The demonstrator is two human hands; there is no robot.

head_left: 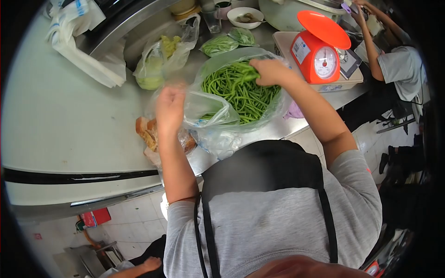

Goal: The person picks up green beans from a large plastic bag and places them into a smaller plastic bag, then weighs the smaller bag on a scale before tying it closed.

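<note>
A large clear plastic bag stands open on the metal counter, full of long green beans [232, 92]. My right hand [271, 72] is closed round a small bunch of beans at the bag's upper right. On the left, my left hand [171, 103] has its fingers pressed together on thin clear plastic, blurred by motion, beside the bean bag [211, 109]. Under my left wrist lies bread [147, 133] in clear plastic.
An orange scale [315, 53] stands on a pale case at right. Behind the beans are bagged greens [220, 45], a white bowl [245, 19] and a bag with pale leaves [155, 69]. White plastic bags [81, 41] lie upper left. Another person [401, 72] stands upper right.
</note>
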